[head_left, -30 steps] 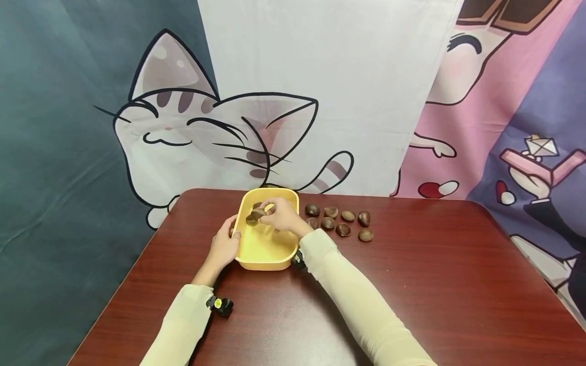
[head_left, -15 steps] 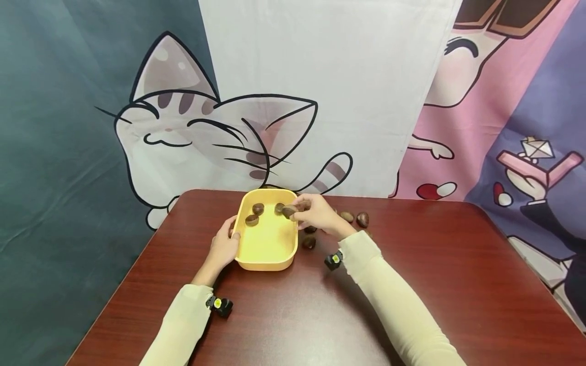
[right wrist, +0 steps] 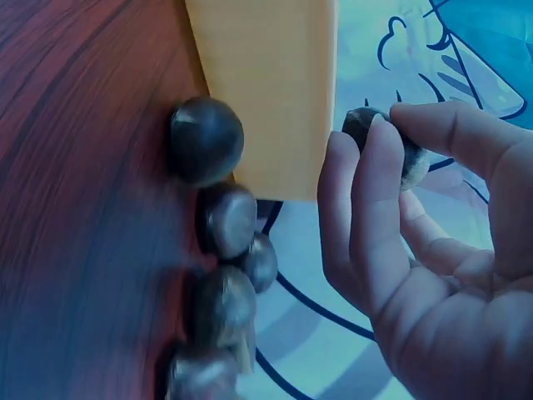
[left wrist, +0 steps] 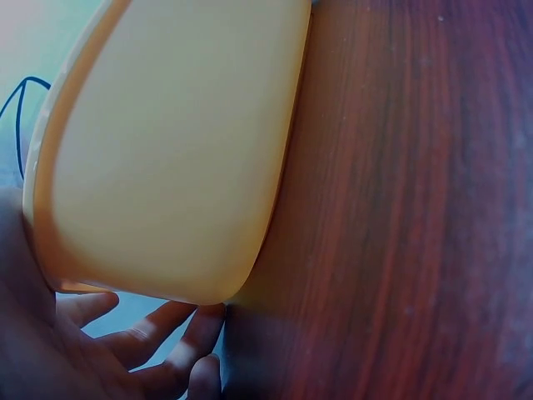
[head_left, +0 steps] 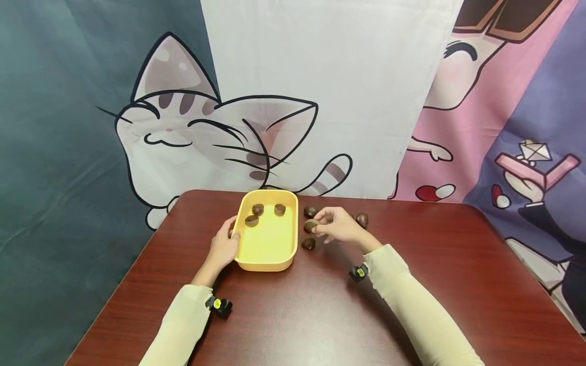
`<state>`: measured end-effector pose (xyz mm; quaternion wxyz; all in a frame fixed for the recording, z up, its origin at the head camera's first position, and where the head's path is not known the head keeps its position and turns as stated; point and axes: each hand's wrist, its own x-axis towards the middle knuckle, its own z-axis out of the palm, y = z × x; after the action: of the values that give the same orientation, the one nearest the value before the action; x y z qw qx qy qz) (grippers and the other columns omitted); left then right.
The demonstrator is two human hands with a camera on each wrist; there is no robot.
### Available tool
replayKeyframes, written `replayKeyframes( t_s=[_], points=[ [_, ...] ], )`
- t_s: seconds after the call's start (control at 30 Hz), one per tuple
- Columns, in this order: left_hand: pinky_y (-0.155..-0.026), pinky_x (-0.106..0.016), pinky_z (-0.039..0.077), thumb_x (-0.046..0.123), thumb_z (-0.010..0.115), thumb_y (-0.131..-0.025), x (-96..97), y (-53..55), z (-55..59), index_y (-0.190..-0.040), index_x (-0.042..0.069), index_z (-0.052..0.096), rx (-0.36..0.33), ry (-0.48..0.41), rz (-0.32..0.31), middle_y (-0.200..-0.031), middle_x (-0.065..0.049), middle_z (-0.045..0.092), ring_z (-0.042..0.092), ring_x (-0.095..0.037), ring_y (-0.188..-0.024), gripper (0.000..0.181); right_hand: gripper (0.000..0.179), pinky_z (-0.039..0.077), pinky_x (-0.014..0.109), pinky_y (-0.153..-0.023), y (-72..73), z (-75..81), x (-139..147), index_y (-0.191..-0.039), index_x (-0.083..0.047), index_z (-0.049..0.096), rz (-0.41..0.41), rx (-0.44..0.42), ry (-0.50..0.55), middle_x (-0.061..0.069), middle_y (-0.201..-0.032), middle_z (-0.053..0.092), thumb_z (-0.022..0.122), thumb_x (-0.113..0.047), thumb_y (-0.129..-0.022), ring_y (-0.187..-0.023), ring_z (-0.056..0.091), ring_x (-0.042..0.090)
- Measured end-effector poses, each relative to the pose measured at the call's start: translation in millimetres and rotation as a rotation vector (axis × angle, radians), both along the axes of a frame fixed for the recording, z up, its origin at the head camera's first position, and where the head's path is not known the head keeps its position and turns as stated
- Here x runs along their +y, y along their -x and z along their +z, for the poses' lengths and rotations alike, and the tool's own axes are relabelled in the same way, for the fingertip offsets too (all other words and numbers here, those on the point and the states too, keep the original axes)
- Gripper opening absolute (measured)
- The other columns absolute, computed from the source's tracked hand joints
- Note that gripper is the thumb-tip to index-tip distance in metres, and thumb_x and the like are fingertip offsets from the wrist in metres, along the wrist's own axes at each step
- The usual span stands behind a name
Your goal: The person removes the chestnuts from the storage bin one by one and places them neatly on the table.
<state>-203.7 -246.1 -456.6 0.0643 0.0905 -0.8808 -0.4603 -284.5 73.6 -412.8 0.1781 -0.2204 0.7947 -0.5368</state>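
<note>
The yellow plastic box (head_left: 267,254) stands on the table with three brown chestnuts (head_left: 252,220) inside, towards its far end. My left hand (head_left: 224,246) grips the box's left side, thumb at the rim; in the left wrist view, its fingers (left wrist: 137,342) lie along the outer wall. Just right of the box, my right hand (head_left: 340,225) pinches a chestnut (right wrist: 358,125) between thumb and fingertips, raised in the right wrist view. Close by on the table lie another chestnut (head_left: 309,243), nearer the front, and one (head_left: 310,211) farther back.
Several chestnuts lie right of the box, partly hidden by my right hand; one (head_left: 362,220) shows beyond it. The reddish-brown wooden table (head_left: 439,274) extends right and forward. A printed cartoon cloth (head_left: 366,76) hangs behind its far edge.
My right hand has come out of the box, over its right rim, to the table beside it, pinching a chestnut. My left hand has kept its place on the box.
</note>
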Motion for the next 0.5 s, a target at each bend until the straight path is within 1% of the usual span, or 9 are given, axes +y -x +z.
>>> replayKeyframes(
  t_s=[0.1, 0.13, 0.2, 0.27, 0.4, 0.5],
  points=[
    [-0.072, -0.035, 0.052, 0.018, 0.043, -0.102, -0.3, 0.3, 0.5, -0.152, 0.016, 0.037, 0.0, 0.002, -0.002, -0.117, -0.017, 0.067, 0.067, -0.023, -0.081, 0.051, 0.023, 0.058, 0.045, -0.06, -5.2, -1.6, 7, -0.107, 0.003, 0.062, -0.016, 0.051, -0.052, 0.016, -0.086, 0.069, 0.07, -0.005, -0.087, -0.082, 0.069, 0.042],
    [-0.073, -0.036, 0.052, 0.018, 0.043, -0.102, -0.3, 0.3, 0.6, -0.152, 0.016, 0.037, -0.001, 0.002, -0.002, -0.117, -0.017, 0.067, 0.067, -0.023, -0.081, 0.051, 0.023, 0.058, 0.046, -0.059, -5.8, -3.5, 10, -0.107, 0.002, 0.063, -0.02, 0.065, -0.064, 0.016, -0.085, 0.069, 0.069, -0.005, -0.087, -0.08, 0.07, 0.041],
    [-0.073, -0.036, 0.052, 0.018, 0.042, -0.102, -0.7, 0.6, 0.4, -0.153, 0.016, 0.037, -0.001, 0.002, -0.004, -0.118, -0.018, 0.067, 0.068, -0.022, -0.081, 0.05, 0.023, 0.058, 0.047, -0.058, -6.2, -8.3, 13, -0.109, 0.002, 0.064, -0.026, 0.093, -0.084, 0.015, -0.083, 0.069, 0.067, -0.002, -0.087, -0.075, 0.07, 0.039],
    [-0.073, -0.035, 0.052, 0.018, 0.042, -0.103, -0.7, 0.8, 0.1, -0.153, 0.016, 0.037, -0.003, -0.001, -0.002, -0.118, -0.017, 0.067, 0.068, -0.022, -0.081, 0.05, 0.023, 0.058, 0.044, -0.057, -6.0, -13.5, 15, -0.109, 0.002, 0.066, -0.024, 0.113, -0.092, 0.014, -0.08, 0.069, 0.066, 0.001, -0.086, -0.07, 0.07, 0.034],
    [-0.073, -0.036, 0.053, 0.018, 0.042, -0.103, -0.7, 1.1, -0.1, -0.153, 0.017, 0.036, -0.005, -0.004, -0.003, -0.12, -0.018, 0.067, 0.068, -0.022, -0.08, 0.05, 0.021, 0.057, 0.043, -0.054, -6.7, -21.0, 19, -0.106, 0.003, 0.067, -0.007, 0.15, -0.114, 0.015, -0.075, 0.068, 0.066, 0.006, -0.085, -0.065, 0.068, 0.032],
    [-0.074, -0.037, 0.053, 0.018, 0.042, -0.103, -0.4, 0.8, 0.2, -0.153, 0.017, 0.036, -0.006, -0.003, -0.003, -0.12, -0.018, 0.067, 0.068, -0.022, -0.08, 0.05, 0.021, 0.057, 0.043, -0.053, -8.6, -24.4, 19, -0.102, 0.002, 0.068, -0.011, 0.163, -0.14, 0.015, -0.078, 0.068, 0.066, 0.008, -0.083, -0.061, 0.068, 0.03]
  ],
)
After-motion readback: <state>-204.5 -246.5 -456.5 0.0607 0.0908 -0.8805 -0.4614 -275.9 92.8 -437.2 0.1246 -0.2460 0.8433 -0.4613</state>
